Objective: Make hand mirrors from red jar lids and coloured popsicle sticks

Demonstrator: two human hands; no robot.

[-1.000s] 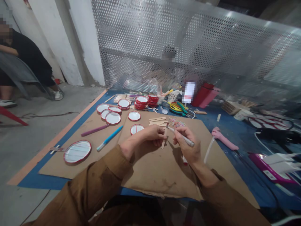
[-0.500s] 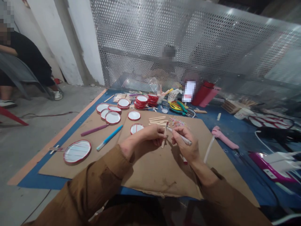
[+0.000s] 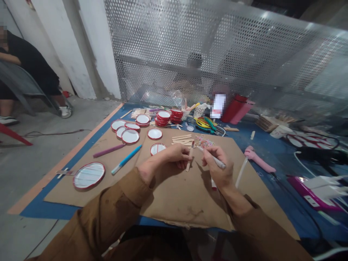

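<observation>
Between the fingers of my left hand [image 3: 178,155] is a wooden craft stick [image 3: 190,159], held slanting upward, its top end coloured dark red. My right hand [image 3: 219,165] grips a white marker [image 3: 216,161], its tip pointing at the stick but apart from it. Beneath my right hand, a red-ended cap or pen part [image 3: 214,184] lies on the cardboard [image 3: 174,206]. Just beyond my hands lie several plain craft sticks [image 3: 182,138] and a heap of thin coloured strips [image 3: 204,141]. A red-rimmed white lid [image 3: 158,148] sits partly behind my left wrist.
Red-rimmed lids [image 3: 130,136] lie at the back left, near a purple pen [image 3: 108,150] and a blue marker [image 3: 127,159]. One lid with sticks across it [image 3: 89,175] is at left. A pink glue gun [image 3: 259,159] and a purple power strip [image 3: 315,192] are at right. A person sits far left.
My right hand has drawn back slightly to the right, taking the marker tip away from the stick's red end. My left hand stays nearly in place with the stick.
</observation>
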